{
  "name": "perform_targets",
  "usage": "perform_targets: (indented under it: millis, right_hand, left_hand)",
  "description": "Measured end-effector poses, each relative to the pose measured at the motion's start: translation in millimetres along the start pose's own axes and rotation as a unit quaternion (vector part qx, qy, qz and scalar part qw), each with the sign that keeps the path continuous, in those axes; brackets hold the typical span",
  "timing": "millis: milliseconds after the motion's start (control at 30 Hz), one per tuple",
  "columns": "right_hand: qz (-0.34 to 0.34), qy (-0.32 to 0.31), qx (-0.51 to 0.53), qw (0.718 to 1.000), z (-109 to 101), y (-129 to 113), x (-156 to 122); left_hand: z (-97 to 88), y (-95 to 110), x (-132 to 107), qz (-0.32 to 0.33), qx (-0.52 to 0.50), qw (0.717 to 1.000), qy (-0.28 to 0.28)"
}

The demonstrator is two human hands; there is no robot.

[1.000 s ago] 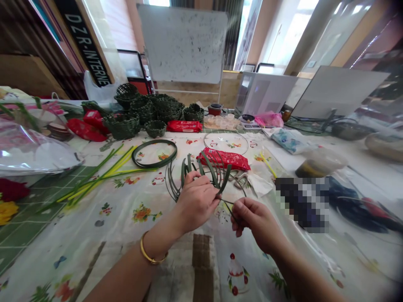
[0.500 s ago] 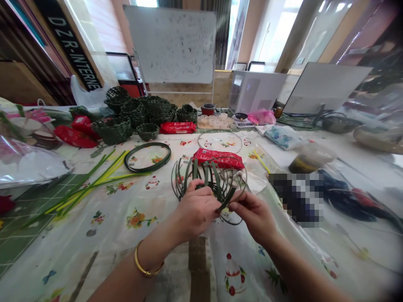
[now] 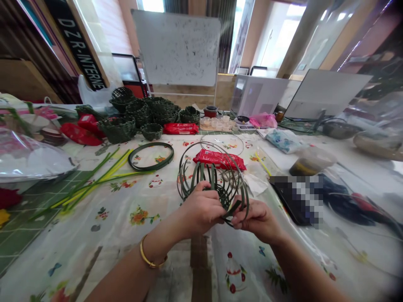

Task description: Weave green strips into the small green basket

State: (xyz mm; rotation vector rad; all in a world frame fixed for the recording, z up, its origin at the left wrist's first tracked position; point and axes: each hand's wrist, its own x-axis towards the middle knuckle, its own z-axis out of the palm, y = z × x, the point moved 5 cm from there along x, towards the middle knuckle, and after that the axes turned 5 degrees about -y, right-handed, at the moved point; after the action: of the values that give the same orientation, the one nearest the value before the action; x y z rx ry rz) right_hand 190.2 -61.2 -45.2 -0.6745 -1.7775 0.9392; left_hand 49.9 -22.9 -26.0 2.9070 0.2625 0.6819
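A half-woven green basket (image 3: 210, 181) with upright strips and loose curling ends is held over the table. My left hand (image 3: 201, 208) grips its woven base from the left, fingers closed. My right hand (image 3: 256, 217) pinches a dark green strip (image 3: 242, 204) at the basket's right side. A gold bangle (image 3: 150, 259) is on my left wrist.
Several finished green baskets (image 3: 147, 113) stand at the back. Green and yellow strips (image 3: 97, 178), a green hoop (image 3: 151, 156), red packets (image 3: 218, 158), a clear ring (image 3: 224, 142), plastic bags and a blurred dark object (image 3: 299, 197) lie on the floral tablecloth (image 3: 119, 235).
The basket has been raised and turned toward me. My right hand has moved left, closer to the left hand, pulling the strip around the basket's side.
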Motion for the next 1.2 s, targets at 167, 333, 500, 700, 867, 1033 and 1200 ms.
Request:
perform_targets:
  millis: [167, 333, 500, 700, 867, 1033, 1200]
  right_hand:
    - [0.001, 0.198, -0.02, 0.98, -14.7, 0.6, -8.2]
    - [0.142, 0.273, 0.102, 0.946, -16.4, 17.0, -14.1]
    - [0.152, 0.346, 0.201, 0.904, -28.2, 18.6, -12.9]
    - [0.19, 0.358, 0.285, 0.869, -39.3, 29.8, -10.7]
    - [0.268, 0.316, 0.121, 0.902, -52.8, 43.1, -16.6]
    - [0.35, 0.271, -0.046, 0.896, -68.4, 50.2, -26.4]
    - [0.033, 0.281, -0.453, 0.846, -42.1, -16.5, -9.4]
  left_hand:
    - [-8.3, -3.0, -1.2, -0.045, 0.003, 0.998, 0.051]
    - [-9.1, 6.1, 1.1, -0.029, 0.046, 0.995, 0.078]
    - [-8.3, 7.2, 0.8, 0.0, 0.091, 0.994, 0.067]
    - [-17.6, -7.1, -3.7, -0.03, 0.027, 0.994, 0.097]
    - [-33.3, -25.0, -9.1, -0.108, -0.101, 0.977, 0.155]
    - [-32.7, -26.0, -8.2, -0.132, -0.139, 0.972, 0.136]
    - [-28.9, -19.7, -4.9, -0.12, -0.137, 0.977, 0.108]
